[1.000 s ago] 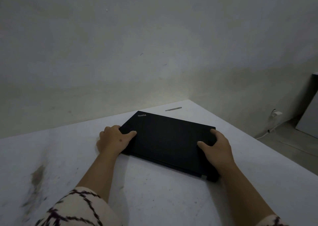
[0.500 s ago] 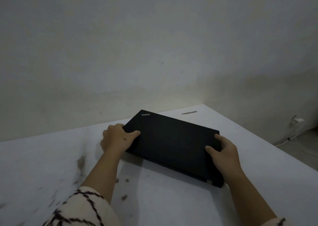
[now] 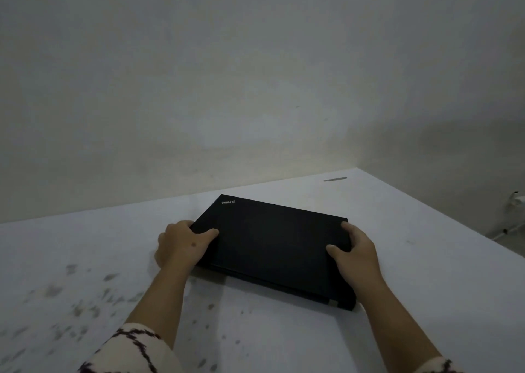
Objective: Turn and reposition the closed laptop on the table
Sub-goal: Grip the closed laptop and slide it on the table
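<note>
A closed black laptop [image 3: 272, 244] lies on the white table [image 3: 284, 338], its logo at the far left corner and its long edges running from upper left to lower right. My left hand [image 3: 181, 244] grips its left edge, thumb on the lid, fingers curled under the side. My right hand [image 3: 355, 250] holds the right edge the same way, thumb on top. The near right corner sticks out past my right wrist.
A pale wall stands close behind the table. The table's right edge runs diagonally at the right, with floor and a white plug with cable [image 3: 515, 202] beyond. A thin grey strip [image 3: 335, 179] lies at the far corner. Dark smudges [image 3: 85, 296] mark the near left surface.
The laptop has shifted left, away from the table's far right corner, with both hands still on its side edges. The view has panned left, showing more smudged table.
</note>
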### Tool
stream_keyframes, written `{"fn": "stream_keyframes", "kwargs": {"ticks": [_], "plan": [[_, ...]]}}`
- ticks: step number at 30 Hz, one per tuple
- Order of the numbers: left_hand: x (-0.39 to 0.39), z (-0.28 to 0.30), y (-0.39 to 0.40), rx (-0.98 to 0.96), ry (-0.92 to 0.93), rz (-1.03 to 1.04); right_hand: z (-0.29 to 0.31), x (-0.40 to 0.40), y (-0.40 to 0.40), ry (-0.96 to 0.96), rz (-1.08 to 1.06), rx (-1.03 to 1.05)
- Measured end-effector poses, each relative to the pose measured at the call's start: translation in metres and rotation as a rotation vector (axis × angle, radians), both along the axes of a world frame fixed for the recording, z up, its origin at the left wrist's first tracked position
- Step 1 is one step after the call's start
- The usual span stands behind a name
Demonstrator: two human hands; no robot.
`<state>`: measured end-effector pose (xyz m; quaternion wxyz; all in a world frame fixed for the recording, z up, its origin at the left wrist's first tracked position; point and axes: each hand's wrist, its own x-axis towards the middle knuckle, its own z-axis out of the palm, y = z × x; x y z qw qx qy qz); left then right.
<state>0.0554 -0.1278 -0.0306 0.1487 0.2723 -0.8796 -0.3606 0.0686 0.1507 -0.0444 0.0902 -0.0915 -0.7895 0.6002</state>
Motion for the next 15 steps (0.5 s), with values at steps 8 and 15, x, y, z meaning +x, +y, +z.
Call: {"fn": "stream_keyframes", "kwargs": {"ticks": [8, 15], "plan": [[0.053, -0.008, -0.036, 0.021, -0.001, 0.047, -0.006, 0.039, -0.038, -0.004, 0.061, 0.013], [0.079, -0.011, -0.062, 0.030, 0.019, 0.052, -0.011, 0.060, -0.064, 0.000, 0.093, 0.007]]}}
